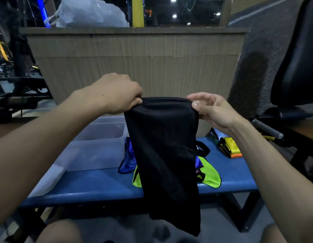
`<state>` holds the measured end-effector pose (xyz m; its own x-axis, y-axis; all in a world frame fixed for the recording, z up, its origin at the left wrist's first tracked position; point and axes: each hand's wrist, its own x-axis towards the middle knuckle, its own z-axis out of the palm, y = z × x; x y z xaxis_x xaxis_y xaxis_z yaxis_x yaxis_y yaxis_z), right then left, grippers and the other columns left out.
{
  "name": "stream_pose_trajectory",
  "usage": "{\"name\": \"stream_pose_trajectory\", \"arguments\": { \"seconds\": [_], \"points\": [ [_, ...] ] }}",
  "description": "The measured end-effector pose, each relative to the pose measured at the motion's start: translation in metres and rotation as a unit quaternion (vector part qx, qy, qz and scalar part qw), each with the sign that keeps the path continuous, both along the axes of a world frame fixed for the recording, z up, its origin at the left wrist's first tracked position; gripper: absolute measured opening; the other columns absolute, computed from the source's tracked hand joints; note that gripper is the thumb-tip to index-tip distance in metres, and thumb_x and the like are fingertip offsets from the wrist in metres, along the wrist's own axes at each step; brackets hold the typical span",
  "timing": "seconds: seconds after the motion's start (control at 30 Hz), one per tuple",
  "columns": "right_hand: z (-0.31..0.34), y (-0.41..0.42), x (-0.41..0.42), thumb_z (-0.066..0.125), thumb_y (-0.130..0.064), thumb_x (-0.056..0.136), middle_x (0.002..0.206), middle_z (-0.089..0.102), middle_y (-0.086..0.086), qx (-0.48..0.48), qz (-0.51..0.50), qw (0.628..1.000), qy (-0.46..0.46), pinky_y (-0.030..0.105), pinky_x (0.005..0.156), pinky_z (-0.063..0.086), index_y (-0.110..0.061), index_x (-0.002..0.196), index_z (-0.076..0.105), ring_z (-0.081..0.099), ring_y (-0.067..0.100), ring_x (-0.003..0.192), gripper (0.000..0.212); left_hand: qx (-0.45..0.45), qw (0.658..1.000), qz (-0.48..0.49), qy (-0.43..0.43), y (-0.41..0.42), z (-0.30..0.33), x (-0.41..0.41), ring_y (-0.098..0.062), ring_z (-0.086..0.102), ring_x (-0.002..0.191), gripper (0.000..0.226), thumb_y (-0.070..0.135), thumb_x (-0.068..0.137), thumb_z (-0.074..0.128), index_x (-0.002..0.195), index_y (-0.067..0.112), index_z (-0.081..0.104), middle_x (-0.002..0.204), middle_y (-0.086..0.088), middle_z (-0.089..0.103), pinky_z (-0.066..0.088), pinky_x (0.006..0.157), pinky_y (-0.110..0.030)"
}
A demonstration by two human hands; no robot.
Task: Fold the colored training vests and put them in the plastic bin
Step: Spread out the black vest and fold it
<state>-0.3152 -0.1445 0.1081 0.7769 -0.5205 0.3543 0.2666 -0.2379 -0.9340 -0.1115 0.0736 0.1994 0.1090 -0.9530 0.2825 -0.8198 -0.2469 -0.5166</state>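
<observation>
Two bare hands hold a black mesh training vest (pixel 165 155) up by its top edge above a blue padded surface (pixel 103 183).

The left hand (pixel 117 93) has its fingers curled tight over the vest's upper left corner; the right hand (pixel 210 109) pinches the upper right corner between thumb and forefinger, its other fingers loosely bent. The vest hangs doubled and limp, its lower end dropping below the front edge of the surface. A clear rectangular plastic bin (pixel 98 146) stands on the surface to the left, just beside a blue vest (pixel 128 160) and a neon green vest (pixel 210 178) lying partly behind the black one. A small stack of folded yellow and orange vests (pixel 228 146) sits farther right on the surface.
</observation>
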Motion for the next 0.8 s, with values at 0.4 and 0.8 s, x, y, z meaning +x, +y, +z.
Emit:
{"name": "stream_pose_trajectory", "arguments": {
  "seconds": [0.4, 0.8],
  "points": [
    [-0.025, -0.014, -0.026, 0.064, -0.005, 0.091, 0.104, 0.066, 0.021, 0.017, 0.010, 1.000, 0.013, 0.026, 0.075, 0.056, 0.004, 0.130, 0.060, 0.063, 0.024, 0.090, 0.040, -0.109, 0.947, -0.162, 0.254, -0.014, 0.009, -0.027, -0.008, 0.058, 0.089, 0.021, 0.040, 0.103, 0.049, 0.099, 0.022, 0.060, 0.094, 0.011, 0.060, 0.042, 0.073, -0.021],
    [0.019, -0.060, -0.172, 0.082, -0.024, 0.066, 0.100, 0.066, 0.018, 0.009, -0.130, 0.982, 0.139, 0.025, 0.065, 0.056, -0.019, 0.108, 0.076, 0.063, 0.026, 0.079, 0.043, -0.027, 0.584, -0.344, 0.735, -0.081, -0.060, -0.131, -0.009, 0.056, 0.071, 0.010, 0.006, 0.102, 0.057, 0.110, 0.010, 0.062, 0.082, -0.008, 0.056, 0.055, 0.055, -0.027]
  ]
}}
